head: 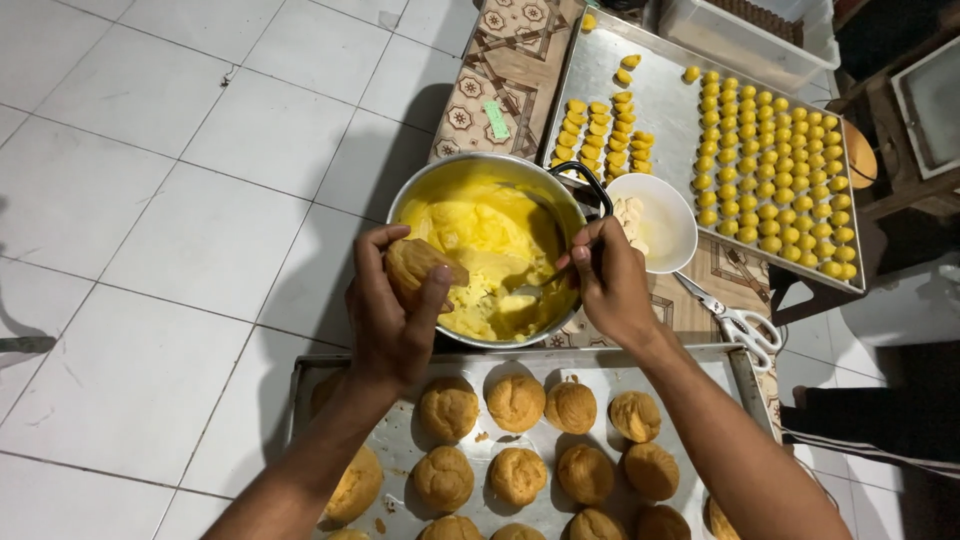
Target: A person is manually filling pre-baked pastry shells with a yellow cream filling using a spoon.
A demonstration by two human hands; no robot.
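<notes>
- Head view: we look down on a white tiled floor (150, 200) where the work is laid out on a patterned mat (515, 60).
- Our left hand (392, 315) is clasped around a puff (418, 268), a browned pastry shell, and holds it up at the near rim of the pot (470, 168).
- Our right hand (612, 285) pinches the handle of a spoon (535, 290); its bowl sits down in the yellow custard (480, 240) inside the pot, just beside the held puff.
- The pot looks roughly half full, with custard smeared up its far wall.
- Below our hands lies a near tray (745, 385) with about a dozen more puffs (516, 400) in rows; we cannot tell which of them are filled, since no opening shows from above.
- We judge the filling to be somewhere in its middle: one shell in hand, many on the tray, plenty of custard left.
- Beyond the pot a white bowl (670, 215) holds a few pale pieces, and scissors (735, 320) lie to its right on the mat.
- A far tray (660, 100) carries rows of small yellow sweets (775, 150), with a shorter group nearer the pot.
- A clear box (740, 40) stands at the top edge, and a striped cloth shows at the lower right.
</notes>
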